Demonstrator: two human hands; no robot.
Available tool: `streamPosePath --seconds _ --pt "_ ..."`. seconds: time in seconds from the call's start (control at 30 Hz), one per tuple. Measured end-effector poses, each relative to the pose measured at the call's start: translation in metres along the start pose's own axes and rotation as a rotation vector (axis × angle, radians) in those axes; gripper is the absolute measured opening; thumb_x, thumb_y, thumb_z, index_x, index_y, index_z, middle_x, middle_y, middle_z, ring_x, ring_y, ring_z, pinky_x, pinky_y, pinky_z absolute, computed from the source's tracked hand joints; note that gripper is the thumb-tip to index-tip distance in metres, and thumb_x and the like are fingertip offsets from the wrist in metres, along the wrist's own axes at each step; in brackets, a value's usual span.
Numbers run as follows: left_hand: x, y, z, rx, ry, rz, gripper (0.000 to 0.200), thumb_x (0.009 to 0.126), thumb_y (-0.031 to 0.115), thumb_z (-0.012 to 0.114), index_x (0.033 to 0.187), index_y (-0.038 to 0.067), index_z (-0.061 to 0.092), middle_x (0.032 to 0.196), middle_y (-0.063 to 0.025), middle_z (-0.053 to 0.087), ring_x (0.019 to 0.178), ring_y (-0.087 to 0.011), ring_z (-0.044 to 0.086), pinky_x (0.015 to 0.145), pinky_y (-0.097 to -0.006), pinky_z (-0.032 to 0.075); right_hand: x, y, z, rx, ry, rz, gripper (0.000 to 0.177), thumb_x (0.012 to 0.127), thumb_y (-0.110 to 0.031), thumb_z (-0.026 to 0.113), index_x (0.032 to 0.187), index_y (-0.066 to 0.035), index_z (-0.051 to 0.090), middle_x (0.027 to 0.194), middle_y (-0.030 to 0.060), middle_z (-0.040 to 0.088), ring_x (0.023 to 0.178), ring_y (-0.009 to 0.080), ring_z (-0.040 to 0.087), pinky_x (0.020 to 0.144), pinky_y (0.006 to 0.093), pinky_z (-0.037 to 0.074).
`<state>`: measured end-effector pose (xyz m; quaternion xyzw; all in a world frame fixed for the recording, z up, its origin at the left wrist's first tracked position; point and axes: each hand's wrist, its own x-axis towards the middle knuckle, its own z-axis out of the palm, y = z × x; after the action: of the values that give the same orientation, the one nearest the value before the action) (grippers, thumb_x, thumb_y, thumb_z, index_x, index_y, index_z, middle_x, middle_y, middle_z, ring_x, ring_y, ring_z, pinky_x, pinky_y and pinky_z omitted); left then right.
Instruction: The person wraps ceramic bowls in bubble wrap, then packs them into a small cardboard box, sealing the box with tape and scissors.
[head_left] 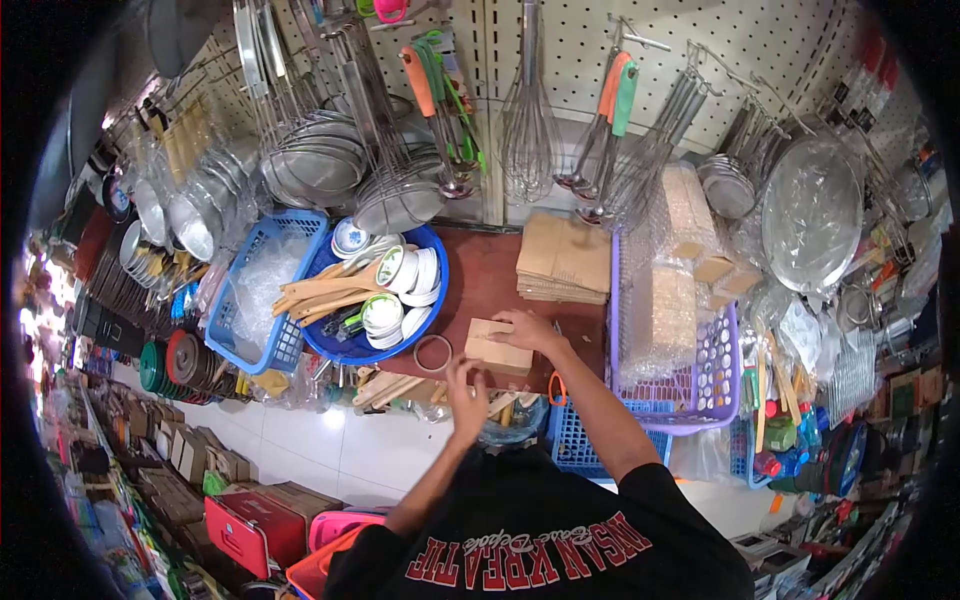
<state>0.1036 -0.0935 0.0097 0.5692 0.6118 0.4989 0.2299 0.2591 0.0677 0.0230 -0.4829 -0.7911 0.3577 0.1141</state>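
A small brown cardboard box [500, 352] lies on the dark red table [480, 265]. My right hand [527, 333] rests on the box's upper right part, its fingers stretched over the top. At the box's lower left corner is my left hand [468, 393], its fingers apart and curved, with nothing seen in them. A roll of tape [433, 353] lies flat just left of the box. Behind the box sits a stack of flat brown cardboard pieces [564, 255].
A round blue basin [440, 290] of bowls and wooden utensils stands left, beside a blue basket [225, 290]. The purple basket [735, 375] with wrapped boxes is right. Whisks [528, 140] and strainers hang behind. Orange scissors handles [557, 388] show at the front edge.
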Motion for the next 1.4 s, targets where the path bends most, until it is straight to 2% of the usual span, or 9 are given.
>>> streamPosePath --seconds 0.27,0.33,0.5,0.6,0.77,1.07,1.17,1.27,1.4 --pt "-0.046 -0.012 0.02 -0.47 0.01 -0.657 0.052 0.097 0.014 0.06 0.142 0.004 0.036 0.137 -0.014 0.043 0.129 -0.0272 0.041 0.11 -0.0378 0.032 -0.009 -0.019 0.017 -0.04 0.059 0.251 0.079 0.085 -0.054 0.065 0.149 -0.018 0.038 0.133 0.0265 0.056 0.124 0.0446 0.054 0.102 0.0473 0.046" --pt "-0.05 -0.033 0.025 -0.511 0.004 -0.764 0.066 0.098 0.031 0.059 0.151 0.007 0.026 0.15 -0.0168 0.031 0.138 -0.0295 0.032 0.113 -0.0412 0.03 -0.01 -0.016 0.03 0.07 0.114 0.245 0.081 0.087 -0.052 0.063 0.152 -0.016 0.032 0.136 0.0306 0.05 0.123 0.0457 0.053 0.101 0.0498 0.046" --pt "-0.04 -0.026 0.013 -0.723 -0.019 -0.956 0.091 0.094 0.06 0.054 0.156 0.013 0.007 0.16 -0.0141 0.014 0.147 -0.0309 0.019 0.113 -0.0518 0.027 -0.024 -0.022 0.042 0.274 0.213 0.249 0.074 0.086 -0.048 0.069 0.141 -0.009 0.04 0.128 0.031 0.053 0.121 0.0465 0.054 0.102 0.0492 0.045" --pt "-0.033 -0.025 0.013 -0.75 -0.029 -1.016 0.091 0.095 0.06 0.053 0.157 0.016 0.003 0.159 -0.0127 0.017 0.146 -0.0318 0.022 0.113 -0.052 0.029 -0.031 -0.017 0.056 0.355 0.259 0.298 0.068 0.083 -0.049 0.073 0.126 -0.004 0.046 0.122 0.0278 0.057 0.119 0.043 0.057 0.098 0.0482 0.046" --pt "-0.032 -0.049 0.026 -0.845 0.026 -0.894 0.092 0.097 0.05 0.058 0.156 0.008 0.001 0.155 -0.0174 0.025 0.142 -0.0292 0.031 0.112 -0.045 0.033 -0.059 -0.037 0.044 0.165 0.33 0.318 0.07 0.075 -0.058 0.078 0.106 -0.003 0.049 0.111 0.0246 0.062 0.112 0.0391 0.061 0.089 0.0468 0.048" --pt "-0.028 -0.04 0.018 -0.589 0.097 -0.742 0.077 0.099 0.037 0.058 0.15 -0.001 0.015 0.144 -0.0204 0.042 0.132 -0.0275 0.042 0.11 -0.0354 0.035 -0.044 0.014 0.054 0.358 0.084 0.196 0.083 0.07 -0.058 0.08 0.122 -0.001 0.052 0.123 0.0229 0.06 0.113 0.0394 0.06 0.095 0.0464 0.046" --pt "-0.035 -0.043 0.01 -0.599 0.087 -0.702 0.072 0.099 0.035 0.058 0.149 0.001 0.019 0.141 -0.0197 0.044 0.129 -0.0268 0.046 0.108 -0.036 0.036 -0.05 0.02 0.062 0.223 0.117 0.112 0.072 0.073 -0.044 0.085 0.12 -0.001 0.05 0.113 0.0188 0.06 0.113 0.0287 0.057 0.095 0.0364 0.046" --pt "-0.046 -0.034 -0.01 -0.556 0.046 -0.683 0.067 0.099 0.032 0.059 0.149 0.004 0.023 0.138 -0.0184 0.047 0.126 -0.0258 0.048 0.107 -0.0365 0.038 -0.072 -0.012 0.053 0.566 0.039 0.206 0.072 0.074 -0.038 0.086 0.123 -0.004 0.046 0.116 0.0138 0.054 0.118 0.0245 0.051 0.099 0.0349 0.043" --pt "-0.056 -0.023 -0.05 -0.552 -0.009 -0.566 0.063 0.098 0.028 0.061 0.147 0.005 0.028 0.134 -0.0167 0.05 0.122 -0.0244 0.05 0.103 -0.036 0.041 -0.104 -0.043 0.061 0.829 0.004 0.037 0.087 0.082 -0.02 0.081 0.149 -0.004 0.027 0.139 0.0148 0.045 0.131 0.0232 0.044 0.109 0.0353 0.037"
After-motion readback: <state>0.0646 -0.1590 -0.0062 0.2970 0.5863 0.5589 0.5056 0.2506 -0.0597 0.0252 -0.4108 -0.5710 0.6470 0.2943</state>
